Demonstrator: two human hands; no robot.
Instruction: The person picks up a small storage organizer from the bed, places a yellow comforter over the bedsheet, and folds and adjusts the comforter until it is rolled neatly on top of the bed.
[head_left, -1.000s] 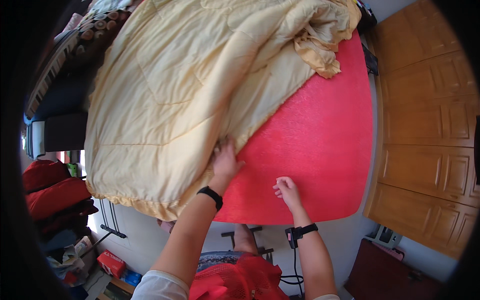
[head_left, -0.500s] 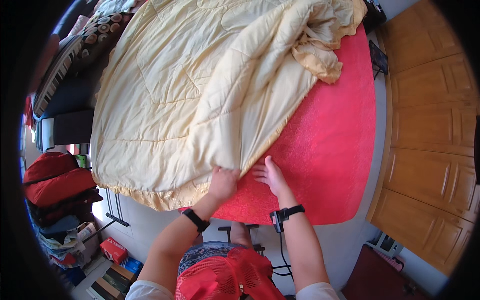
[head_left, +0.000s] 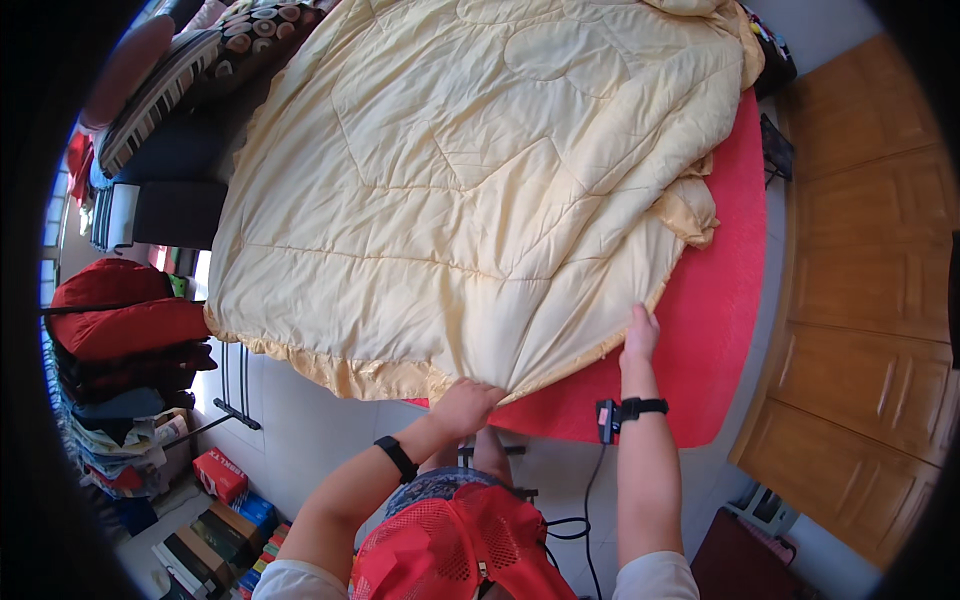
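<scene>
A pale yellow quilt (head_left: 390, 220) with stitched seams and a ruffled border is spread over a surface covered with a red patterned sheet (head_left: 720, 320). My left hand (head_left: 467, 407) is closed on the quilt's near edge, where folds run together toward the fingers. Farther right, my right hand (head_left: 640, 337) grips the same edge, its thumb on top and the other fingers mostly hidden. Between both hands the edge stretches in a taut slanting line. At the right side, a bunched corner (head_left: 690, 210) of the quilt lies on the sheet.
Wooden cabinets (head_left: 860, 340) line the right side. On the left are stacked clothes with a red garment (head_left: 140, 320), a black stand (head_left: 238, 412) and a red box (head_left: 220, 474). A cable (head_left: 590, 540) hangs from my right wrist device. Patterned cushions (head_left: 265, 35) lie far left.
My right hand has moved right and away from me and has taken hold of the quilt's edge. The folded part is drawn rightward over the red sheet. My left hand has come slightly nearer.
</scene>
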